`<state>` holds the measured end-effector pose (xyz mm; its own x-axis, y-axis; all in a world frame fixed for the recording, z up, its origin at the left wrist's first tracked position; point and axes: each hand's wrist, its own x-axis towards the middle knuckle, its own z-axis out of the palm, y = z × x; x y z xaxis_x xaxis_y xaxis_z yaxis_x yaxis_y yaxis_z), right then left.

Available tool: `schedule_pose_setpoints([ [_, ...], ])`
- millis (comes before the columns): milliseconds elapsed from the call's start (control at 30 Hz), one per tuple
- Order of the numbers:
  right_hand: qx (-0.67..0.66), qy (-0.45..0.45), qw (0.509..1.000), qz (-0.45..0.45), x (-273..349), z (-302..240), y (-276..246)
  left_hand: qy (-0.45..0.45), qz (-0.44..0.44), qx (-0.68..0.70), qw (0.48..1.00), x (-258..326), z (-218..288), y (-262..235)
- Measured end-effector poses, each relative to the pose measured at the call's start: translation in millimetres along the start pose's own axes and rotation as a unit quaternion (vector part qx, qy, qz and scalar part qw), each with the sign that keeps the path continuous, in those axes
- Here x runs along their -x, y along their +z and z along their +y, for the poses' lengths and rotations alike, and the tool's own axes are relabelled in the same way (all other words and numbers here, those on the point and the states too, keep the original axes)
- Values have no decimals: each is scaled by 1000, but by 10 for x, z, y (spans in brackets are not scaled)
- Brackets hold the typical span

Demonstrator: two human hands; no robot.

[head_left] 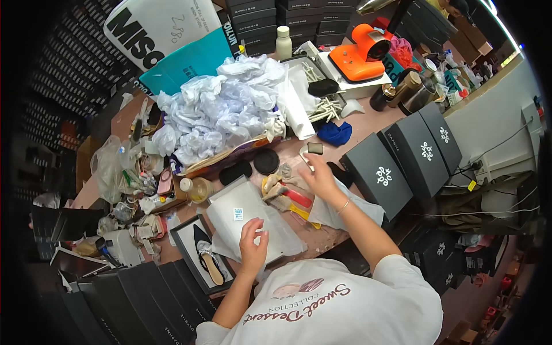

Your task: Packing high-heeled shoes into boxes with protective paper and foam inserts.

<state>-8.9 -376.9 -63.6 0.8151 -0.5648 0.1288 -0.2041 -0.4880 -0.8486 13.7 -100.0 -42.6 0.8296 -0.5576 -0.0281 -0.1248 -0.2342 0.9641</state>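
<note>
My left hand (253, 244) hovers at the near edge of a flat white plastic bag (233, 210) with a small blue-and-white label. Its fingers are loosely bent and apart, holding nothing. Farther right, my right hand (319, 177) reaches across the table with fingers spread; its fingertips are at a small white piece (304, 153) beside a small grey-green block (315, 148). Whether they touch it, I cannot tell. To the left of the bag, an open dark shoebox (186, 241) contains a dark pointed shoe (210, 259) with a silvery strap and tan insole. White tissue paper (362, 208) lies under my right forearm.
A heap of crumpled pale plastic bags (224, 109) fills a box at the back. Dark lidded shoeboxes (379, 175) stand at the right. An orange machine (359, 54), a blue cloth (334, 133), a jar of yellowish liquid (198, 188) and a red-handled tool (297, 198) lie around.
</note>
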Motion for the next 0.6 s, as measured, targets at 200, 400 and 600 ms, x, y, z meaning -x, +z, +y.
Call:
schedule_pose_setpoints([
  [200, 316, -98, 944, -11, -1004, 358, -236, 66, -99, -65, 991, -986, 460, 585],
  [400, 209, -139, 968, -16, -1283, 837, -195, 208, -66, -193, 957, -2325, 701, 1021],
  [600, 75, -117, 990, 12, -1227, 854, -353, 189, -48, -517, 833, -3889, 714, 1224],
])
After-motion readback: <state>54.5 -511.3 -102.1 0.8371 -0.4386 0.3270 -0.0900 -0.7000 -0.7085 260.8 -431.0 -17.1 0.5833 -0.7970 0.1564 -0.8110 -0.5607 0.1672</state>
